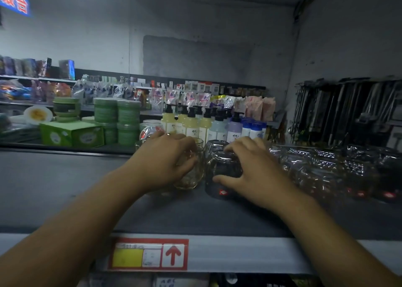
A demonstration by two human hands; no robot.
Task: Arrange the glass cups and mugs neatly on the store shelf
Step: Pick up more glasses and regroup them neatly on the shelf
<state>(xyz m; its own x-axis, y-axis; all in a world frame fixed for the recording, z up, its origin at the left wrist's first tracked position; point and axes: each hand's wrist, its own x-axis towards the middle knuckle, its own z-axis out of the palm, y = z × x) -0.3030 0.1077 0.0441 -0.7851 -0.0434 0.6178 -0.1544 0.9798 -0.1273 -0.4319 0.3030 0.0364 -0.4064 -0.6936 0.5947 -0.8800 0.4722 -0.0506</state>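
Both arms reach forward over the shelf (65, 188). My left hand (165, 156) curls round a clear glass cup (191, 181). Just beside it, my right hand (254, 169) grips a smoky glass (217, 171) from above, thumb low on its wall. Wrapped glasses (337, 169) stand right of my right hand. Glass is rigid, slippery and breakable, so I judge the walls the safer hold.

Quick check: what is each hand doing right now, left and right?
Left hand: grip closed round the clear glass cup.
Right hand: grip closed round the dark glass cup.
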